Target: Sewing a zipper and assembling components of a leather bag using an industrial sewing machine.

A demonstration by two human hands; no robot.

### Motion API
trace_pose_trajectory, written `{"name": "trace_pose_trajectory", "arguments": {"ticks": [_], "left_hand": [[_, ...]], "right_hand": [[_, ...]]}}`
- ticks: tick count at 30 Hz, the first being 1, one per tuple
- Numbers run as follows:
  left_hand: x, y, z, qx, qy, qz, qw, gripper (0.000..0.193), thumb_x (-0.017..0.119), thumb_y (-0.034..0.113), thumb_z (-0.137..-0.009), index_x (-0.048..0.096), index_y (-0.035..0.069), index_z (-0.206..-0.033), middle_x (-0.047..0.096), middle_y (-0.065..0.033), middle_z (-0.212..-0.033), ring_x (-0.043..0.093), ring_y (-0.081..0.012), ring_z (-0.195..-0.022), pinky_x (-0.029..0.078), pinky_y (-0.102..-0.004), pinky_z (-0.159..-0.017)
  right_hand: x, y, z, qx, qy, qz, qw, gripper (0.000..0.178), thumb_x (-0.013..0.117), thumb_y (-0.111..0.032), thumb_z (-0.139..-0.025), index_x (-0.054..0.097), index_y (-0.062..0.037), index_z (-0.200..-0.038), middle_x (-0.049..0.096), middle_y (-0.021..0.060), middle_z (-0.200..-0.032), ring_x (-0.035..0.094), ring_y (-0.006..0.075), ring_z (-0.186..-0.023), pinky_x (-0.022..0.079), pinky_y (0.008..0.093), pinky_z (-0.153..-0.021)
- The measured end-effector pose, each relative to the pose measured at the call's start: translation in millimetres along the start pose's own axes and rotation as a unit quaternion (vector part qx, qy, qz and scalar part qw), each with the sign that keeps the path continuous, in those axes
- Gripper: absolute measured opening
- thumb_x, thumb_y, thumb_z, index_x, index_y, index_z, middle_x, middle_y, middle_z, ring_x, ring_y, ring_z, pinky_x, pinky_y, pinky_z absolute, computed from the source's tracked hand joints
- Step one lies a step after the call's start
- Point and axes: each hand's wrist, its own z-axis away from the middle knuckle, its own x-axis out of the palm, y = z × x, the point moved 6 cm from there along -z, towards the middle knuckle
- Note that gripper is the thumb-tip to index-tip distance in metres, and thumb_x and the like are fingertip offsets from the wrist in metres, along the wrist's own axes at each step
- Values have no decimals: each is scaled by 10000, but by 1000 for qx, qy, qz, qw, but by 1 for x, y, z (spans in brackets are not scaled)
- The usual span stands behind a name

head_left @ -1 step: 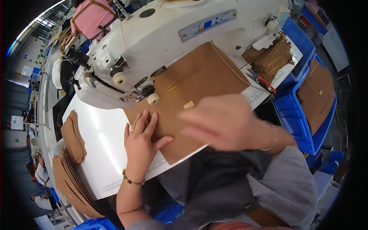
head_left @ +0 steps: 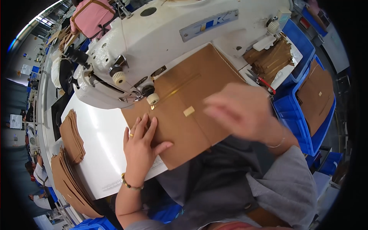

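Brown panel (head_left: 191, 115) under 2 hands

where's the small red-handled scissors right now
In the head view, the red-handled scissors lie at the right of the white table, between the stack of brown pieces and the blue bin.

The white sewing machine (head_left: 161, 42) fills the upper middle of the frame and blocks any way across the top; its needle area at centre left leaves only a low gap above the brown panel (head_left: 188, 115). Bare white table (head_left: 99, 153) lies open at lower left, hemmed by stacks of brown pieces (head_left: 71, 136) along the left edge. At right, blue bins (head_left: 303, 130) and a pile of brown parts (head_left: 272, 59) crowd the table's end.
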Motion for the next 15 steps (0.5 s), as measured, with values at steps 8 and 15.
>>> {"name": "trace_pose_trajectory", "arguments": {"ticks": [8,15], "left_hand": [[-9,18,72,-23,-43,25,998,887,818,616,-642,684,157,-1389,589,-120,-1507,550,-369,-1398,412,-570,-1143],[0,13,78,-29,32,63,997,766,795,613,-734,711,158,-1345,605,-100,-1487,564,-349,-1371,423,-566,-1117]], "right_hand": [[-71,115,92,204,-51,298,931,189,777,-129,-902,650,-23,-993,642,114,-846,642,250,-767,495,336,-713],[-122,169,129,300,24,180,937,112,673,-102,-1009,606,-16,-1035,616,68,-835,553,137,-764,475,303,-708]]}}
